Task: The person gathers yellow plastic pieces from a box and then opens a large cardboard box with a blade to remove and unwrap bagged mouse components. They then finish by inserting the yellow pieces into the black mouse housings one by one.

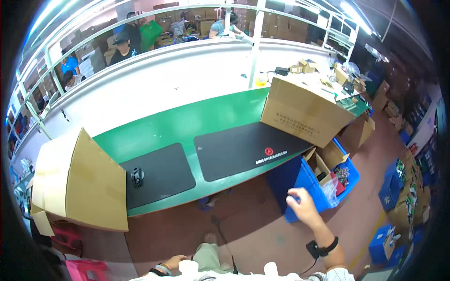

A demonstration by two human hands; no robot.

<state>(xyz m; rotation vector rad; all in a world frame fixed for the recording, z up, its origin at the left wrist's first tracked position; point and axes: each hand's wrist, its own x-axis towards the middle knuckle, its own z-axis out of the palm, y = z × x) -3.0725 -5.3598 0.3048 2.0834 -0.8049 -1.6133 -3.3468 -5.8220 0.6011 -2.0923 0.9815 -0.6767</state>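
Note:
My right hand (303,206) hangs in the air in front of the blue bin (305,180), its fingers loosely bent with a gap by the thumb and nothing seen in it. A black strap with a small black box circles that wrist. Low in the view, my left hand (175,262) is beside my leg, fingers partly stretched, with no object visible in it. In the blue bin are cardboard pieces, a clear plastic bag (331,188) and a pile of small mixed parts (341,176). A small black object (137,177), its kind unclear, lies on the left black mat (161,171).
A large carton (96,182) stands at the green bench's (154,126) left end; another (304,112) leans at its right end, beside a printed black mat (243,150). A pink stool (86,269) is low left. More blue bins (382,243) line the right. Other people are behind the bench.

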